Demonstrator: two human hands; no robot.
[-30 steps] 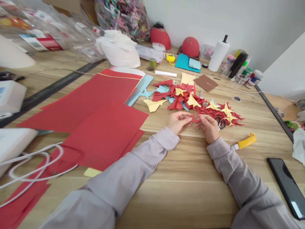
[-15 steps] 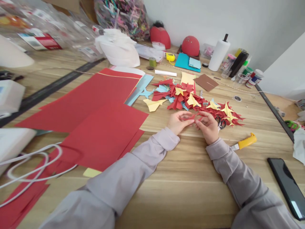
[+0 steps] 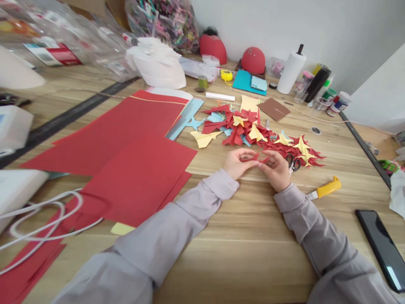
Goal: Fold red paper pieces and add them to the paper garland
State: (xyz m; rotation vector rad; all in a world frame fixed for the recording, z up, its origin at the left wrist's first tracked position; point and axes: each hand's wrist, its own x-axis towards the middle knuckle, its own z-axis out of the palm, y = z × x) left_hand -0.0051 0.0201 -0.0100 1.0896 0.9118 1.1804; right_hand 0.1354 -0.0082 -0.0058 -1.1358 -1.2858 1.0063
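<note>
My left hand (image 3: pixel 237 164) and my right hand (image 3: pixel 276 169) meet over the wooden table, thumbs and fingers pinched on a small folded piece of red paper (image 3: pixel 256 156). Most of the paper is hidden behind the fingers, so its full shape does not show. Just beyond my hands lies a heap of folded paper stars (image 3: pixel 256 133) in red, yellow and blue. Black-handled scissors (image 3: pixel 292 162) rest right beside my right hand, partly covered by it. A yellow utility knife (image 3: pixel 328 187) lies to the right of my right wrist.
Large red paper sheets (image 3: pixel 148 181) spread across the left side, near a white cable (image 3: pixel 47 228). A black phone (image 3: pixel 379 249) lies at the right. Farther back are a brown paper square (image 3: pixel 274 109), a yellow tape measure (image 3: pixel 226 76) and a white paper roll (image 3: pixel 291 71).
My fingertips have shifted slightly around the red paper, with the right thumb moving a little left toward the left thumb. Everything else stays in place.
</note>
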